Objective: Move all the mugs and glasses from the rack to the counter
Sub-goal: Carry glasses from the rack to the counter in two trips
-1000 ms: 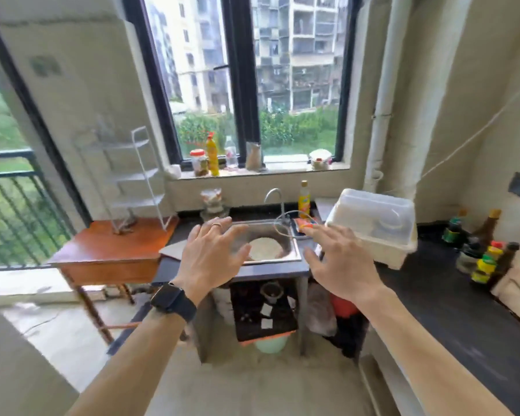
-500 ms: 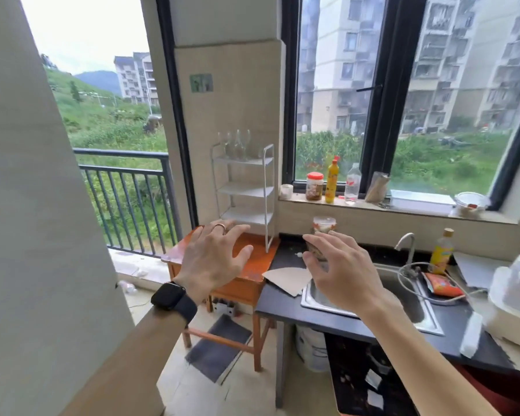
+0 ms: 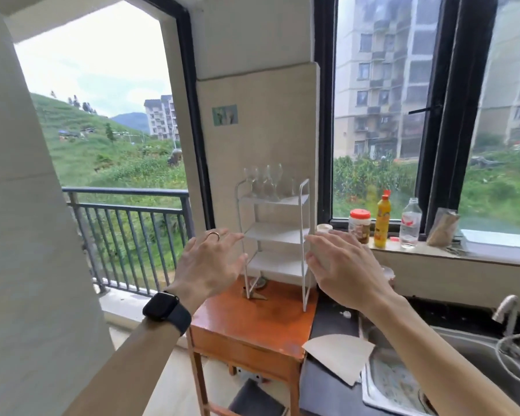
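A white three-tier rack (image 3: 275, 235) stands on an orange wooden table (image 3: 252, 319) against the wall. Several clear stemmed glasses (image 3: 264, 180) stand on its top shelf; the two lower shelves look bare. My left hand (image 3: 210, 265), with a ring and a black watch on the wrist, is spread open in front of the rack's left side. On the rack's right side my right hand (image 3: 339, 271) is also open, fingers straight. Neither hand touches or holds anything. The dark counter (image 3: 327, 382) lies right of the table.
A steel sink (image 3: 403, 382) with a tap sits in the counter, a beige paper sheet (image 3: 339, 355) at its left edge. On the window sill stand a jar (image 3: 359, 225), a yellow bottle (image 3: 383, 219) and a water bottle (image 3: 410, 223). A balcony railing (image 3: 126, 235) is at left.
My view has swung left and closer, from the sink to the rack on the wooden table. Both hands stay raised and open, now framing the rack.
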`<action>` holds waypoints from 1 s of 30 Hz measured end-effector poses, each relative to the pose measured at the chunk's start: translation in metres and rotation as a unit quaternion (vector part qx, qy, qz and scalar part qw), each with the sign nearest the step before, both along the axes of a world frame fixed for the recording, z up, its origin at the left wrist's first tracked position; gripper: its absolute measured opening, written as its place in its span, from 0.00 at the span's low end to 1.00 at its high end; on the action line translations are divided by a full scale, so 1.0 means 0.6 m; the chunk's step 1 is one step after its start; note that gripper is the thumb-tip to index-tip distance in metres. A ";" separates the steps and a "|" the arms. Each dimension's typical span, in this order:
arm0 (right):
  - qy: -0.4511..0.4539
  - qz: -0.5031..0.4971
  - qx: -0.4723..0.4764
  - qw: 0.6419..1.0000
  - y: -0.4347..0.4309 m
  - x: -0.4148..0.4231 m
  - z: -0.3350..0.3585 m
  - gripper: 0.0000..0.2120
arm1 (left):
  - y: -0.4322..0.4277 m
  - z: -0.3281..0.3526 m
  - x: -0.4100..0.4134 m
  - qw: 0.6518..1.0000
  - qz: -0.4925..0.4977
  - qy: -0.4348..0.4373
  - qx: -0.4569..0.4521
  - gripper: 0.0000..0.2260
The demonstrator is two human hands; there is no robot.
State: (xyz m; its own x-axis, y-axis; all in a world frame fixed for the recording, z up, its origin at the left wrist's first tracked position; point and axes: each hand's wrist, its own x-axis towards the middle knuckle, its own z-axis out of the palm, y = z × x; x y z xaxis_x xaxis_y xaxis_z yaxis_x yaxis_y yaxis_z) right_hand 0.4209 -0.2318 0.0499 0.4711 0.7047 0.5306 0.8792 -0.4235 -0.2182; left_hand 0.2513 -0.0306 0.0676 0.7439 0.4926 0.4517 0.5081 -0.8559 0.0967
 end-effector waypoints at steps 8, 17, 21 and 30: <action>0.006 -0.003 0.018 1.000 0.179 0.183 0.053 0.20 | 0.180 0.052 0.184 1.000 0.002 -0.010 0.005 0.25; 0.003 -0.042 -0.014 0.999 0.334 0.350 0.079 0.21 | 0.351 0.060 0.373 0.999 -0.039 0.001 0.012 0.25; 0.028 -0.071 -0.017 0.997 0.400 0.409 0.086 0.21 | 0.419 0.073 0.463 0.998 -0.062 -0.012 -0.001 0.24; 0.355 -0.066 0.161 0.918 0.584 0.533 0.114 0.19 | 0.542 0.086 0.659 0.937 -0.149 -0.146 -0.279 0.35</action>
